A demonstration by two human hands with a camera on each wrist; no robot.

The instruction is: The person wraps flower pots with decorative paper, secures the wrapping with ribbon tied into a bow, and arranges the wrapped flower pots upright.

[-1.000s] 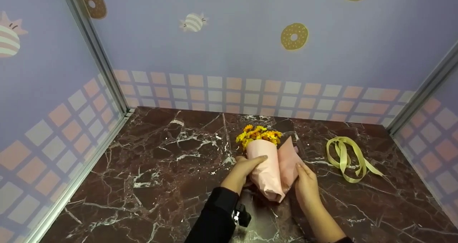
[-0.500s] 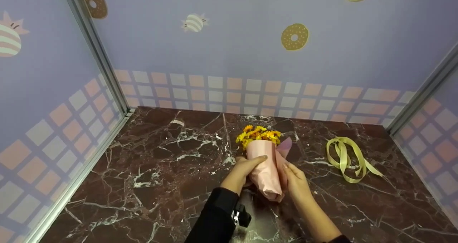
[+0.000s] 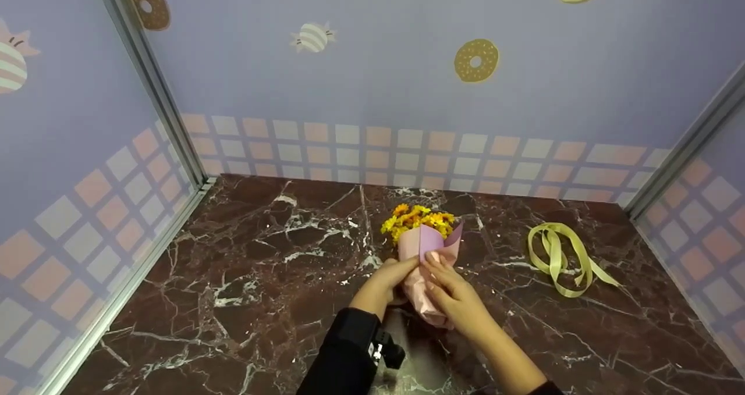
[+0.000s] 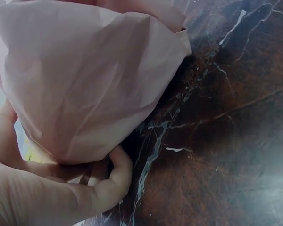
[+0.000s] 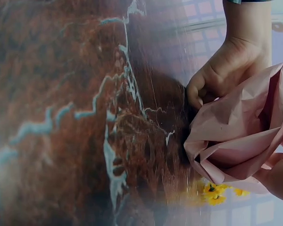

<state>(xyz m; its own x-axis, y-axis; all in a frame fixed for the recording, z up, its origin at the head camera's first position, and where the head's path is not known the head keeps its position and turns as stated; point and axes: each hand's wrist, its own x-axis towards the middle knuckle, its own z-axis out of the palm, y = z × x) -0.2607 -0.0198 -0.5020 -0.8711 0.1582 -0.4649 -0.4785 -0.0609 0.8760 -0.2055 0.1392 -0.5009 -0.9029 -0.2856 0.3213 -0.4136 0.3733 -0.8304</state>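
Note:
A bouquet of yellow and orange flowers point(image 3: 418, 219) lies on the dark marbled table, wrapped in pink paper point(image 3: 417, 295). A lilac inner side of the paper point(image 3: 430, 241) shows where a flap is folded over the front. My left hand point(image 3: 381, 283) grips the bundle from the left, its fingers curled beneath the paper in the left wrist view. My right hand point(image 3: 463, 306) holds the folded flap down from the right, fingertips on the paper. In the right wrist view the gathered paper end point(image 5: 240, 127) gapes between both hands. The stems are hidden.
A loosely coiled yellow-green ribbon point(image 3: 560, 258) lies on the table to the right of the bouquet. Patterned panels point(image 3: 372, 81) enclose the table at the back and both sides. A small black device point(image 3: 387, 351) sits on the left wrist.
My right hand has brought the loose right flap leftward over the front of the bouquet, and its lilac side now shows. My left hand has kept its grip nearly in place.

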